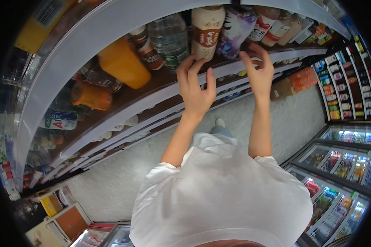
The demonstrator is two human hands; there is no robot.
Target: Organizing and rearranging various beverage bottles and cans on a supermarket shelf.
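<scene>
My left hand (198, 85) is at the shelf's front edge, its curved fingers close to the base of a cream-coloured bottle with a brown label (207, 32); whether they touch it I cannot tell. To the right, my right hand (259, 69) has thumb and fingers apart, near a purple and white patterned bottle (235, 32). Neither hand holds anything. Left of the cream bottle stand a large clear plastic bottle (170, 38), a dark and brown bottle (148, 51) and a bottle of orange drink (123, 63). Pink-labelled bottles (262, 24) stand further right.
Lower shelf tiers (160, 103) run under the hands. Cardboard boxes (292, 83) sit on the floor at the right, near another stocked shelf (346, 86). Glass-door drink coolers (337, 166) line the lower right. A yellow box (51, 203) is at the lower left.
</scene>
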